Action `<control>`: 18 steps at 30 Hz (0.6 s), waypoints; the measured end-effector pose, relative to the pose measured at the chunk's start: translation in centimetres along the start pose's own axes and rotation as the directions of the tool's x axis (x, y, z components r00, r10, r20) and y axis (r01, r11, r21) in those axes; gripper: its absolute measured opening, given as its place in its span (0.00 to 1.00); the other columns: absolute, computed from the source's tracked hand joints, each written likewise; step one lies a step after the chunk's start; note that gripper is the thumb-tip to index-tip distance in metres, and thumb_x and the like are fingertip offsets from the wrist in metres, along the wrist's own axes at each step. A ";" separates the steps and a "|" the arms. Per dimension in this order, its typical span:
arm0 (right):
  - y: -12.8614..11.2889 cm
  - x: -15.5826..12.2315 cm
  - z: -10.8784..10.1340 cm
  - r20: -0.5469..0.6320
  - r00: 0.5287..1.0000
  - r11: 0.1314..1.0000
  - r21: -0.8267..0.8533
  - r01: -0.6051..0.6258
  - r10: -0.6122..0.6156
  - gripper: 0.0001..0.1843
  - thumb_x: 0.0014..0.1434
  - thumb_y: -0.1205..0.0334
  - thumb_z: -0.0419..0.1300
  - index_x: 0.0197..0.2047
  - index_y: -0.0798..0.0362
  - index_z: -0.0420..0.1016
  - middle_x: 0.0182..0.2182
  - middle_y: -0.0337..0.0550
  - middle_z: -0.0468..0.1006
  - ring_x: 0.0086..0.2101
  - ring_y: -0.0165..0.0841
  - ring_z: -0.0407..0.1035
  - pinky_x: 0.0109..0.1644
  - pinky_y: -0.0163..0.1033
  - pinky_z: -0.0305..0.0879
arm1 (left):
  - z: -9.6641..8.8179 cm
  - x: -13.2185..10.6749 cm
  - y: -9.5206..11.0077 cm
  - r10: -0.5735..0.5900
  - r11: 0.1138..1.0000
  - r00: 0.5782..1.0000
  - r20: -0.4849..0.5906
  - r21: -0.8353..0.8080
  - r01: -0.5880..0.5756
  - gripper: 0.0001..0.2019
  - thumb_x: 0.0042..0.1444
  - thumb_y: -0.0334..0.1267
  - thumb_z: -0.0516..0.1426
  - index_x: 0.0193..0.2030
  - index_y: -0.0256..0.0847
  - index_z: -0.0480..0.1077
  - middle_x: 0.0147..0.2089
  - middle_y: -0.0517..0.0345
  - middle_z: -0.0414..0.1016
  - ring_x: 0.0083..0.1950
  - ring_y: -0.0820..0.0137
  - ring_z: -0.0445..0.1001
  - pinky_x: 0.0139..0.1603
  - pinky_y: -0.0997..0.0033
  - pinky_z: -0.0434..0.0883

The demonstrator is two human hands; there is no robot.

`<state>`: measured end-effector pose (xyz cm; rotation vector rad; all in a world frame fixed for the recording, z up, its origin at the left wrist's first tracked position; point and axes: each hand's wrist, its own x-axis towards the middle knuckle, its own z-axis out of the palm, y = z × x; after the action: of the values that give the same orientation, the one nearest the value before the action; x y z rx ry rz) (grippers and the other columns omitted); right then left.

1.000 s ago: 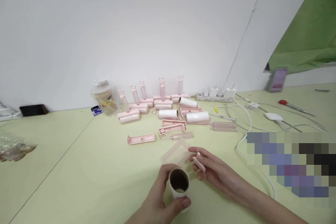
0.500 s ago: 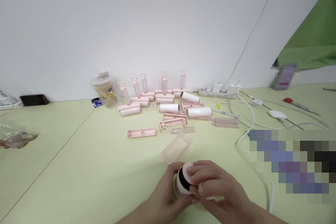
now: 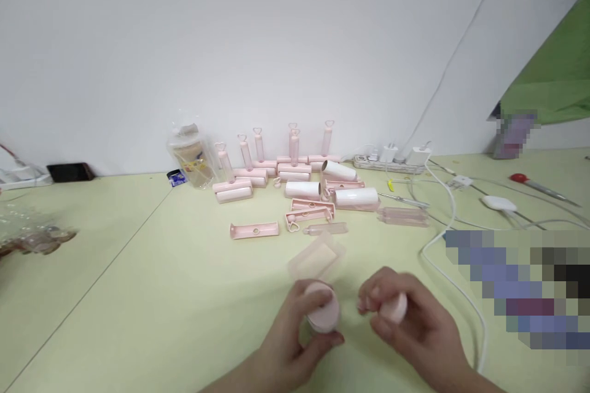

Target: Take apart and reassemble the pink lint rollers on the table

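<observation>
My left hand is closed around an upright white tube. A pale pink round cap covers its top, with a finger lying over it; the tube's side is mostly hidden. To the right, my right hand pinches another small pale pink cap, held apart from the tube. Just beyond my hands lies a clear pinkish rectangular cover. Further off are a pink tray-like holder, a clear pink tube and white rolls.
Pink holders with upright heart-topped tubes line the wall. A plastic bag stands left of them. Scissors, a power strip and a white cable are on the right. A phone leans far left.
The pink cap that was tilted over the tube's dark opening now covers it. My right hand has moved away to the right, holding a second pink cap.
</observation>
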<state>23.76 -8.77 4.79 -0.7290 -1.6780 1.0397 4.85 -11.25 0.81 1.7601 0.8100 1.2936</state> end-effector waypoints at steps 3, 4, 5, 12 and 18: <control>0.5 0.8 -0.3 -0.089 0.943 0.944 0.115 -0.310 0.320 0.09 0.49 0.60 0.65 0.32 0.48 0.67 0.24 0.35 0.67 0.19 0.25 0.60 0.19 0.31 0.59 | -0.9 1.4 1.3 -0.335 0.925 0.909 -0.250 -0.274 0.265 0.14 0.58 0.42 0.51 0.50 0.49 0.55 0.48 0.52 0.69 0.48 0.62 0.70 0.46 0.59 0.68; 0.8 1.0 -0.1 -0.046 0.910 0.899 0.184 -0.397 0.411 0.10 0.50 0.57 0.64 0.34 0.49 0.68 0.26 0.35 0.68 0.19 0.24 0.60 0.21 0.31 0.60 | -1.1 1.8 1.8 -0.418 0.885 0.854 -0.311 -0.353 0.304 0.15 0.58 0.45 0.50 0.50 0.49 0.53 0.47 0.52 0.70 0.46 0.62 0.72 0.44 0.60 0.69; 1.0 1.1 0.1 0.022 0.870 0.835 0.271 -0.479 0.492 0.11 0.51 0.54 0.62 0.36 0.49 0.68 0.28 0.36 0.69 0.20 0.25 0.61 0.24 0.32 0.62 | -1.4 2.1 2.2 -0.438 0.875 0.824 -0.360 -0.382 0.297 0.15 0.58 0.46 0.50 0.50 0.49 0.53 0.47 0.52 0.70 0.46 0.62 0.72 0.42 0.61 0.70; 1.2 0.9 1.6 0.508 0.677 0.185 0.711 -0.678 0.533 0.21 0.61 0.48 0.46 0.41 0.55 0.70 0.31 0.43 0.72 0.33 0.33 0.68 0.41 0.38 0.61 | -0.9 3.3 4.1 0.165 0.977 0.984 0.074 0.121 -0.173 0.26 0.55 0.31 0.55 0.55 0.64 0.54 0.58 0.59 0.62 0.54 0.62 0.66 0.49 0.62 0.68; 0.2 0.6 0.6 0.534 0.724 0.190 0.732 -0.655 0.437 0.26 0.57 0.42 0.48 0.49 0.52 0.67 0.41 0.46 0.71 0.42 0.37 0.65 0.45 0.40 0.59 | -0.2 3.3 4.1 -0.040 0.878 0.941 0.336 0.461 -0.127 0.30 0.51 0.40 0.59 0.61 0.54 0.55 0.56 0.53 0.67 0.56 0.54 0.66 0.57 0.57 0.63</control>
<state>23.00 -8.33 4.76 -0.4528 -0.6520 2.3763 5.76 -10.40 5.94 2.3247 0.9454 0.8144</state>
